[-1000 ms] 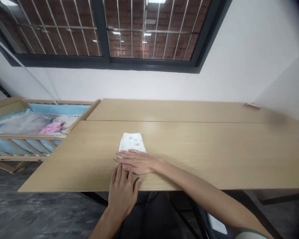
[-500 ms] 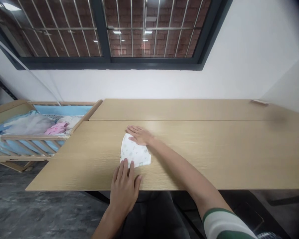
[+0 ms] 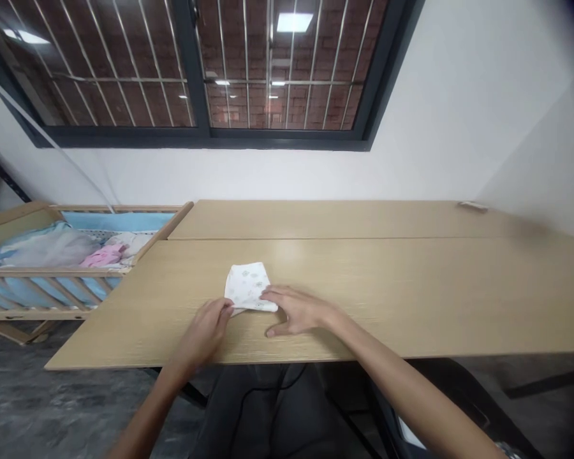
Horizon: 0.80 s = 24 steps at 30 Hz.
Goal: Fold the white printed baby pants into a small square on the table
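Observation:
A small white cloth [image 3: 247, 285] with a faint printed pattern lies on the wooden table in front of me. Below its near edge a second layer shows slightly. My left hand [image 3: 210, 325] pinches the cloth's near left corner between thumb and fingertips. At the cloth's near right corner is my right hand [image 3: 299, 310], its fingertips resting on the fabric. Its thumb is spread away from the fingers and lies over the bare table.
The wooden table [image 3: 411, 287] has a seam across its back part. To the left stands a wooden crib [image 3: 67, 273] holding blue, white and pink fabric. Behind are a white wall and a barred window [image 3: 277, 70]. A small flat object [image 3: 472, 206] lies at the back right.
My right hand has come back from the cloth's far edge to its near right corner. My left hand went from lying flat to pinching the near left corner. The camera view has shifted.

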Available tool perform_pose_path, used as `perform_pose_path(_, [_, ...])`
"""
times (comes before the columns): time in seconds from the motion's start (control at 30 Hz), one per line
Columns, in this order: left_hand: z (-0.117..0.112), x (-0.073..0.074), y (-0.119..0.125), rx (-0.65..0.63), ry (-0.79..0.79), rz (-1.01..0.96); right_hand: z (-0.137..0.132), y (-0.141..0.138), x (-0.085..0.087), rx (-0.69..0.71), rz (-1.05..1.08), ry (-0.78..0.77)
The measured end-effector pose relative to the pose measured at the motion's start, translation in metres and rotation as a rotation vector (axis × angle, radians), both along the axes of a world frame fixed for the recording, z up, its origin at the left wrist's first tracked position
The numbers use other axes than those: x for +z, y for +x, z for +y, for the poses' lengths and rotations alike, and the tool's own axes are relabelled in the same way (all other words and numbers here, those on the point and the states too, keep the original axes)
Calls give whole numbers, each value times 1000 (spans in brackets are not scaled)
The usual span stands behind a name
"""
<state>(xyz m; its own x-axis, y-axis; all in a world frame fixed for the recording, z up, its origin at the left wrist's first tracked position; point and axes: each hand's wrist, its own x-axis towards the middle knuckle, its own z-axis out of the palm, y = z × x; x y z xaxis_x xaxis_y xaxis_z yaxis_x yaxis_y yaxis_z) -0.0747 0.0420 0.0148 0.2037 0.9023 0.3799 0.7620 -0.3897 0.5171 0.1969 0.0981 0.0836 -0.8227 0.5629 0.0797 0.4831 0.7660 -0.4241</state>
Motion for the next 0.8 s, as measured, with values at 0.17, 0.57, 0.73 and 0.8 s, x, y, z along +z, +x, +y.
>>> perform_pose_path(0.17, [1, 11, -8, -45, -139, -142, -12, -1, -4, -129, 98, -59])
perform_pose_path(0.57, [59, 19, -4, 190, -206, -70, 60, -36, -14, -507, 100, 16])
perform_pose_path(0.73, [88, 15, 1, 311, -177, 46, 80, -47, -23, -705, 66, 75])
perform_pose_path(0.8, [94, 13, 3, 337, -178, 99, 83, -48, -29, -755, 48, 81])
